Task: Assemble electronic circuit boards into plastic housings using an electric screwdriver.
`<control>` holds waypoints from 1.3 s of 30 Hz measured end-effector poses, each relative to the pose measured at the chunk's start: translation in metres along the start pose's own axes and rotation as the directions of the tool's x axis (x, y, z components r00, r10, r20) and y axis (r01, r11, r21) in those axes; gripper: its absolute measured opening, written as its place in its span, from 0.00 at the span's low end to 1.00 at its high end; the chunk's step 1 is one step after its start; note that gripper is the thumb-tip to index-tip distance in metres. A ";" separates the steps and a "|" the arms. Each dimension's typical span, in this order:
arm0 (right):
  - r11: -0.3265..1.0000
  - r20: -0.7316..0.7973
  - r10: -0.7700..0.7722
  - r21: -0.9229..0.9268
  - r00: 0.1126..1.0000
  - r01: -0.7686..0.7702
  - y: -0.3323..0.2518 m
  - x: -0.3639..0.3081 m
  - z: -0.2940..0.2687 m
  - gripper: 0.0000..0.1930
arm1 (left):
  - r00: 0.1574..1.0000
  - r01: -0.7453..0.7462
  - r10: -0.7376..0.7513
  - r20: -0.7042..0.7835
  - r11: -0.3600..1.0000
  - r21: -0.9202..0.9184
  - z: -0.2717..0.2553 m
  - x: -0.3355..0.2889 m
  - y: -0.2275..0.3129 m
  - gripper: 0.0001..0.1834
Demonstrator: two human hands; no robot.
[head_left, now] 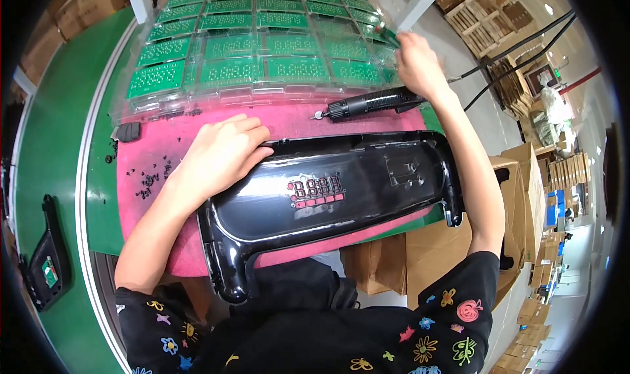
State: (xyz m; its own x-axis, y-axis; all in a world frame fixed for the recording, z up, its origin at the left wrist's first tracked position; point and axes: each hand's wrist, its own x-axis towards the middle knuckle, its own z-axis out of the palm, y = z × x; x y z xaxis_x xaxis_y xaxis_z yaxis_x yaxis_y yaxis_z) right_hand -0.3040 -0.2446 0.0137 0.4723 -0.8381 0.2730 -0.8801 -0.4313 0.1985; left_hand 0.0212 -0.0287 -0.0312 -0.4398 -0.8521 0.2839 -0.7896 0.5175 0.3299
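A glossy black plastic housing, with digit-shaped cut-outs and a curved arm at each end, lies tilted in front of me. My left hand is closed over its far left edge. Beyond it, at the right side of a clear plastic tray, my right hand pinches a green circuit board by its end. Rows of similar green boards fill the tray's pockets. A black electric screwdriver rests between tray and housing, its rear end near my right wrist.
Under the housing is a pink mat, with small black screws scattered at its left. A dark lump sits by the mat's corner. Another black housing with a board lies on the green surface at far left. Cardboard boxes stand below right.
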 end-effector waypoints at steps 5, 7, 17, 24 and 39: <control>0.852 -0.551 0.115 0.483 0.827 0.203 -0.046 -0.024 -0.051 0.13 | 0.992 -0.032 0.030 -0.126 0.999 -0.010 -0.005 -0.001 0.007 0.13; 0.691 -0.388 0.117 0.693 0.914 0.206 -0.065 -0.036 -0.056 0.14 | 0.946 -0.093 0.096 -0.308 0.995 0.025 -0.005 0.004 0.011 0.22; 0.491 -0.130 -0.376 0.812 0.918 0.316 -0.138 -0.098 -0.101 0.17 | 0.929 -0.164 0.197 -0.312 0.978 0.128 -0.021 0.001 0.027 0.41; 0.206 -0.166 -0.287 0.951 0.944 0.230 -0.133 -0.114 -0.101 0.15 | 0.842 -0.327 0.389 -0.374 0.919 0.220 -0.027 0.000 0.025 0.39; 0.333 0.363 -0.312 0.907 0.878 -0.256 -0.097 -0.190 -0.091 0.15 | 0.929 -0.334 0.367 0.050 0.888 -0.315 -0.014 -0.011 0.040 0.35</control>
State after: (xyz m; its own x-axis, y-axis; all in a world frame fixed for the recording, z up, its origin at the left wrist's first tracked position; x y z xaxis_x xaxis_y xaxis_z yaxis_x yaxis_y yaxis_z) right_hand -0.3041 -0.0137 0.0282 0.6714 -0.7229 -0.1634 -0.4584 -0.2319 -0.8580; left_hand 0.0004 0.0020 -0.0086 -0.7200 -0.6052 0.3396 -0.4193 0.7694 0.4819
